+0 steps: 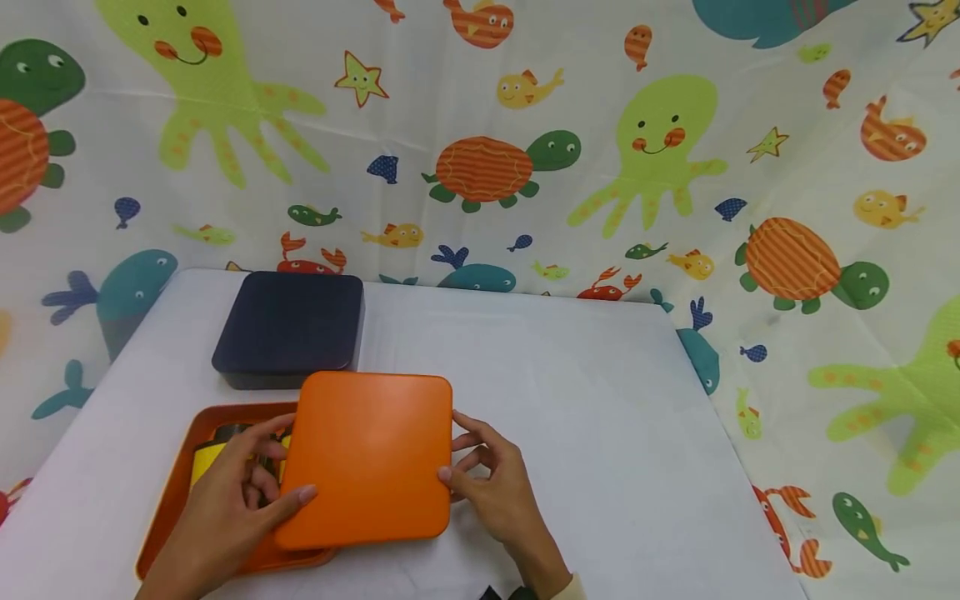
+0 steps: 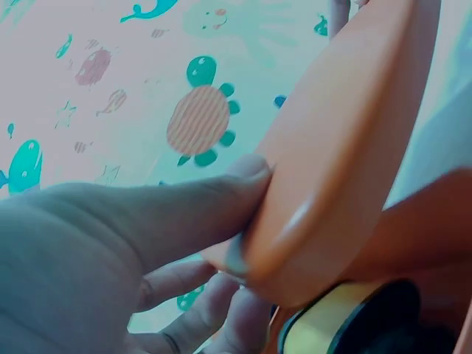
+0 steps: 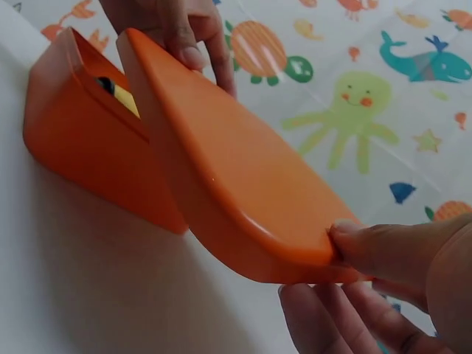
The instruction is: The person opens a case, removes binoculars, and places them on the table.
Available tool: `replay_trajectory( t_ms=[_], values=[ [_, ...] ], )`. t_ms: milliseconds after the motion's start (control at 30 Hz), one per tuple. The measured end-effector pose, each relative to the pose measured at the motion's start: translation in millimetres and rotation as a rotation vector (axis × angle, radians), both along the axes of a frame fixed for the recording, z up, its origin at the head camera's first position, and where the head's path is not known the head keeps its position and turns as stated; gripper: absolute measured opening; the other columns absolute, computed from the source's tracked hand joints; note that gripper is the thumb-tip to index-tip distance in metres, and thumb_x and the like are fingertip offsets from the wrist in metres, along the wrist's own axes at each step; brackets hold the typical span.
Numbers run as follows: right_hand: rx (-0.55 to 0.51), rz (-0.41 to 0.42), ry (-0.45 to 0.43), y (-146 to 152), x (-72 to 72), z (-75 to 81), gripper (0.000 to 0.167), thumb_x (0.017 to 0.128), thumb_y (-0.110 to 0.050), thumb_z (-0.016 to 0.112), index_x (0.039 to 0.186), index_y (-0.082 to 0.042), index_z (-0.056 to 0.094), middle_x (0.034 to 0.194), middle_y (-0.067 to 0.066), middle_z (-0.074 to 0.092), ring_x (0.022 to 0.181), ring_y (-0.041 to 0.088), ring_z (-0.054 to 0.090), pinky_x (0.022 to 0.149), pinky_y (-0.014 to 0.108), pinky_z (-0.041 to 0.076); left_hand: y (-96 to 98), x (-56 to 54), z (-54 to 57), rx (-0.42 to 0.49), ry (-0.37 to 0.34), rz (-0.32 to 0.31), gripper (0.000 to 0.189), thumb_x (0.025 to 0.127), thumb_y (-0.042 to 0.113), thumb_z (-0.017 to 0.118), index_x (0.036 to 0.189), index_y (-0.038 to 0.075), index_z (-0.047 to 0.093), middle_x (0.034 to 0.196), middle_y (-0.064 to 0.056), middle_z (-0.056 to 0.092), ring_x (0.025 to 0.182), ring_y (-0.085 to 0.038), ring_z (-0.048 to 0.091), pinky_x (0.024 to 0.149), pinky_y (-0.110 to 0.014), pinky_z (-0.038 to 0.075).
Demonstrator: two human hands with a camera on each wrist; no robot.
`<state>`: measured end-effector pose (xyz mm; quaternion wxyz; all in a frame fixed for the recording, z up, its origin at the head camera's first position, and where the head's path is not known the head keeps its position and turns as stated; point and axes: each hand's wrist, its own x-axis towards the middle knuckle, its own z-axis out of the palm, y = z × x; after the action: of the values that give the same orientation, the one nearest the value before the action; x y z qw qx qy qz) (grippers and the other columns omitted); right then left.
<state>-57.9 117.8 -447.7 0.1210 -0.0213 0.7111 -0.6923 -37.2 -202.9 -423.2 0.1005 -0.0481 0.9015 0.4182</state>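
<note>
An orange lid [image 1: 371,458] is held up between both hands, tilted, over the right part of an orange box [image 1: 168,500]. My left hand [image 1: 225,500] pinches its left edge, thumb on top and fingers beneath, as the left wrist view shows too. At the opposite edge my right hand [image 1: 495,479] pinches it the same way; the right wrist view shows that thumb on the upper face. Inside the box are yellow-and-black things [image 1: 206,457], mostly hidden by the lid and my left hand, so their kind cannot be made out.
A dark navy box [image 1: 292,325] with its top on stands behind the orange box, at the back left of the white table [image 1: 585,417]. A sheet [image 1: 480,100] printed with sea animals hangs behind the table and along its right side.
</note>
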Motion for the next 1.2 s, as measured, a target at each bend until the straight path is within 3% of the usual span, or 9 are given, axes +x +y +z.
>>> replay_trajectory(
  t_ms=[300,533,1033,1200],
  values=[
    [0.001,-0.026,-0.025,38,11.4,-6.4,0.069,0.089,-0.004,0.085,0.148,-0.032,0.062,0.123,0.019,0.059,0.082,0.018,0.071,0.071,0.047,0.066,38.0,6.7,-2.1,0.006,0.026,-0.049,0.096,0.085,0.047,0.089,0.161,0.019,0.037,0.127,-0.011,0.057,0.076,-0.012,0.054,0.062,-0.022,0.048],
    [0.048,-0.051,-0.027,59,12.2,-6.6,0.068,0.088,-0.003,0.085,0.146,-0.032,0.063,0.123,0.018,0.061,0.084,0.021,0.071,0.070,0.047,0.066,60.2,6.9,-9.0,0.045,0.141,-0.046,0.091,0.083,0.033,0.094,0.157,0.016,0.044,0.122,-0.009,0.058,0.074,-0.008,0.054,0.065,-0.022,0.049],
    [0.135,-0.079,-0.028,101,14.7,-3.8,0.067,0.090,-0.003,0.084,0.148,-0.029,0.062,0.124,0.018,0.061,0.084,0.023,0.070,0.070,0.047,0.066,106.0,3.7,-11.2,0.109,0.084,-0.015,0.089,0.082,0.026,0.094,0.156,0.030,0.045,0.124,-0.005,0.057,0.079,-0.012,0.055,0.065,-0.023,0.048],
    [0.163,-0.093,-0.017,108,14.9,-3.9,0.067,0.089,-0.001,0.083,0.148,-0.027,0.062,0.124,0.018,0.062,0.084,0.023,0.070,0.069,0.046,0.066,118.4,5.8,-15.9,0.115,0.097,-0.007,0.090,0.083,0.022,0.093,0.157,0.031,0.044,0.123,-0.005,0.056,0.081,-0.013,0.053,0.064,-0.022,0.047]
  ],
)
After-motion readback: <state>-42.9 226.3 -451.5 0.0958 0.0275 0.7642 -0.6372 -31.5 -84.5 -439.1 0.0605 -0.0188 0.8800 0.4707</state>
